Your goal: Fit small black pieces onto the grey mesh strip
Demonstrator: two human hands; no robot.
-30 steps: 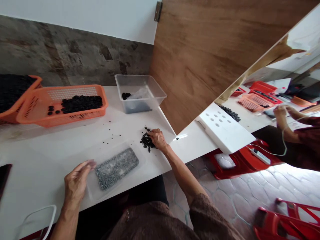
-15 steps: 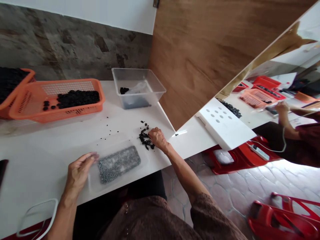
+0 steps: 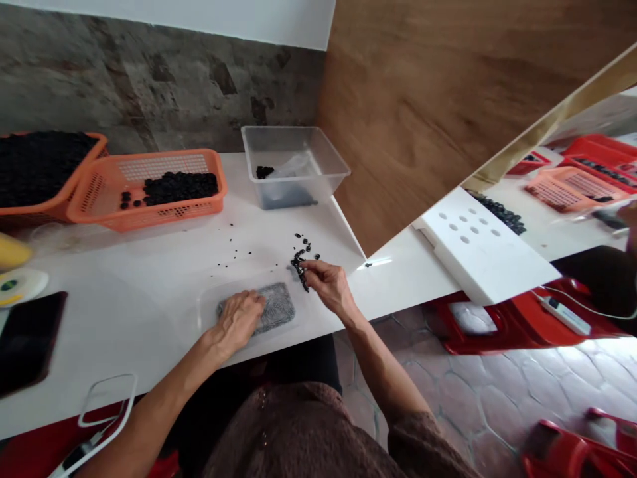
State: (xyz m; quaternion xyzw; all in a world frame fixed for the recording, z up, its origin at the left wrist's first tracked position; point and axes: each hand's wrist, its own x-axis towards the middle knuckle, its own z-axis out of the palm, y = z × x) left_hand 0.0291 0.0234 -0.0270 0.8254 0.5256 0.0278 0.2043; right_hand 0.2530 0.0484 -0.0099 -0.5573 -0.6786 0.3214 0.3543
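My left hand [image 3: 241,315] is over the shallow clear tray [image 3: 206,300], its fingers bent down among the small grey metal pins [image 3: 277,307]. What its fingertips hold, if anything, is hidden. At the right of the tray, my right hand [image 3: 328,284] pinches at the edge of a loose pile of small black parts [image 3: 300,265]. Thumb and index finger are together there on a small black part, hard to separate from the pile. A few black bits [image 3: 249,253] lie scattered on the white table [image 3: 164,279].
Orange baskets [image 3: 149,216] with black pieces and a clear bin [image 3: 298,189] stand at the back. A wooden board [image 3: 408,119] leans on the right, beside a white box with holes [image 3: 490,245]. On the left lie a phone [image 3: 32,342] and a tape roll [image 3: 22,285].
My left hand has moved right, from beside the tray to over the pins. My right hand stays at the black pile, its fingers now pinching at its edge. The view has turned left.
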